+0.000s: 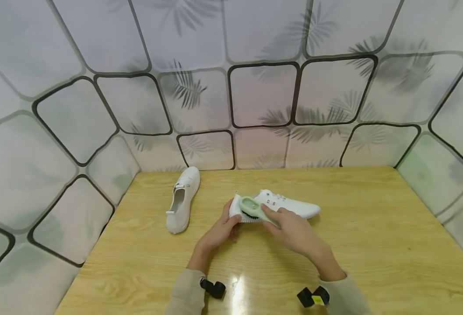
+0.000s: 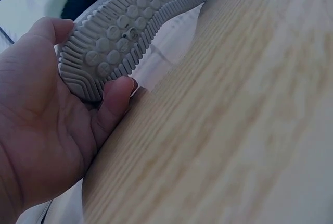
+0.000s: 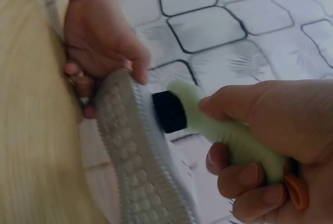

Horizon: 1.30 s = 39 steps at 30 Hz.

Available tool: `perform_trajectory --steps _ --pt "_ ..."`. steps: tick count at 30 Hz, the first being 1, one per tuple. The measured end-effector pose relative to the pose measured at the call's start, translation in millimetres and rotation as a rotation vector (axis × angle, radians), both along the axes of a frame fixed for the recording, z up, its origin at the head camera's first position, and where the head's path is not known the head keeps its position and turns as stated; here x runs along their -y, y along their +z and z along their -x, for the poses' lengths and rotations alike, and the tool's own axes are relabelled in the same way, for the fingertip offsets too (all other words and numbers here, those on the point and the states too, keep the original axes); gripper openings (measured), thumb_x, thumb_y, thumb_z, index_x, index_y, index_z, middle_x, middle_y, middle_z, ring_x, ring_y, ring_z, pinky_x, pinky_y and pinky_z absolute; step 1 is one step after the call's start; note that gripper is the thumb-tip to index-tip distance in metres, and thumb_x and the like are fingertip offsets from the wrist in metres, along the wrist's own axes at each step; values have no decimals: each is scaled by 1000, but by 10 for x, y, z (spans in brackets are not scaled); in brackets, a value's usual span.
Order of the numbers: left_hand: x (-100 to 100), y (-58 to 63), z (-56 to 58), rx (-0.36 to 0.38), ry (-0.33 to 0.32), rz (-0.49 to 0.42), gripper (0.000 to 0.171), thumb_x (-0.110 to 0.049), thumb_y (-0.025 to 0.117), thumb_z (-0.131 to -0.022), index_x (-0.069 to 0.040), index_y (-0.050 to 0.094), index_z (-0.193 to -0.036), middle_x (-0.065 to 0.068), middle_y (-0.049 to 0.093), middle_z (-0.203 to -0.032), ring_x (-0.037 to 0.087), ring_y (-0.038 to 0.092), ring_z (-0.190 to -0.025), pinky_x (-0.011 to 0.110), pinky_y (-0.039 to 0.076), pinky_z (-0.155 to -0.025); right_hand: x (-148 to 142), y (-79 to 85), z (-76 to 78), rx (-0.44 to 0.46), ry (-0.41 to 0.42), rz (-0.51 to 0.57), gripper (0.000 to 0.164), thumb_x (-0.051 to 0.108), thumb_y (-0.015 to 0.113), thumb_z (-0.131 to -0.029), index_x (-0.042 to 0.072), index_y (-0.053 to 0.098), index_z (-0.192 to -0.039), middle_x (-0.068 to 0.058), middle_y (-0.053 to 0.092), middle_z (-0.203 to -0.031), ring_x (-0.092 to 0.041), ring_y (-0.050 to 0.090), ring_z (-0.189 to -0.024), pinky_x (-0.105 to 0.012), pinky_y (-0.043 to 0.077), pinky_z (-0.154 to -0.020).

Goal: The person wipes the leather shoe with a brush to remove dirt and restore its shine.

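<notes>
A white lace-up shoe (image 1: 294, 207) is tipped on its side above the table, toe to the right, its studded grey sole (image 2: 117, 34) facing me. My left hand (image 1: 219, 229) grips it by the heel, with the thumb on the sole's upper edge and fingers underneath. In my right hand (image 1: 294, 232) is a pale green brush (image 1: 251, 206), its handle wrapped by the fingers. The brush's dark bristles (image 3: 169, 112) touch or nearly touch the side of the shoe near the heel, as the right wrist view shows.
A second white shoe (image 1: 184, 201) stands upright on the wooden table (image 1: 373, 245), left of my hands. Patterned panels (image 1: 263, 96) with dark outlines and leaf prints enclose the table at the back and both sides.
</notes>
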<state>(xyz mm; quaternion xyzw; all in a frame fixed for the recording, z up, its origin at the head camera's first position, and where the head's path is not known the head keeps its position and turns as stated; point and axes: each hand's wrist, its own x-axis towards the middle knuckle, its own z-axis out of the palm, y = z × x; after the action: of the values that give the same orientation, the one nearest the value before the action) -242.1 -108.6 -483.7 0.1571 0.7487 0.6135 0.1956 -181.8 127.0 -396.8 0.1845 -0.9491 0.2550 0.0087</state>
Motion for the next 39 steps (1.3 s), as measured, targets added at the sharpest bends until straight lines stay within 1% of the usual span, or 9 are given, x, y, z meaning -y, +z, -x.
perform_trajectory --steps 3,7,10,15,17,23,27,34,39 --pt "-11 -4 13 8 -2 -5 62 -30 40 -108 -27 3 -158 9 44 -81 20 46 -63 34 50 -58 -52 2 -6 0 -43 2 52 24 61 -100 10 47 -148 -13 63 -96 -13 47 -64 -29 40 -55" --pt "-14 -31 28 -3 4 -4 62 -28 39 -108 -26 2 -158 10 45 -84 19 46 -64 33 50 -58 -26 -39 21 -19 8 3 53 26 57 -102 7 43 -150 -14 61 -97 -12 46 -65 -28 42 -57" --pt "-26 -38 29 -14 -7 0 62 -27 38 -108 -26 2 -158 10 45 -85 19 46 -65 33 50 -58 -37 -14 4 -5 36 14 52 26 59 -101 10 46 -148 -9 61 -93 -11 45 -63 -26 40 -55" --pt "-35 -8 25 2 -8 7 62 -27 39 -108 -24 2 -158 9 45 -83 20 47 -65 32 50 -58 -101 38 -23 -27 -30 -20 51 23 62 -99 10 50 -146 -9 62 -90 -12 44 -61 -27 39 -53" --pt "-28 4 30 14 2 4 62 -26 38 -108 -23 1 -158 10 45 -85 21 46 -65 33 49 -58 -92 33 -7 -35 -19 -29 52 24 60 -100 8 47 -148 -11 62 -93 -12 46 -64 -28 40 -56" --pt "-10 20 47 42 -18 -16 65 -19 38 -108 -16 -3 -158 14 46 -91 25 46 -67 35 50 -60 -118 73 -4 40 38 27 51 26 59 -101 10 47 -148 -8 61 -92 -12 45 -65 -27 41 -57" --pt "-7 24 37 33 -10 -8 63 -21 38 -108 -19 -2 -158 14 47 -92 23 46 -65 33 49 -59 -184 88 -9 25 -9 24 51 25 60 -100 9 48 -147 -9 62 -93 -13 45 -64 -27 40 -56" --pt "-5 18 23 4 3 -12 62 -27 38 -108 -23 2 -158 15 48 -97 19 44 -63 31 48 -58 -131 66 32 54 49 33 52 28 56 -102 10 44 -149 -7 60 -93 -12 45 -66 -27 40 -58" --pt "-22 75 6 24 -10 -18 62 -24 38 -108 -20 1 -158 12 45 -89 20 43 -64 32 49 -58 -212 109 -6 42 17 17 50 25 59 -101 9 47 -147 -9 62 -93 -13 45 -64 -27 39 -54"
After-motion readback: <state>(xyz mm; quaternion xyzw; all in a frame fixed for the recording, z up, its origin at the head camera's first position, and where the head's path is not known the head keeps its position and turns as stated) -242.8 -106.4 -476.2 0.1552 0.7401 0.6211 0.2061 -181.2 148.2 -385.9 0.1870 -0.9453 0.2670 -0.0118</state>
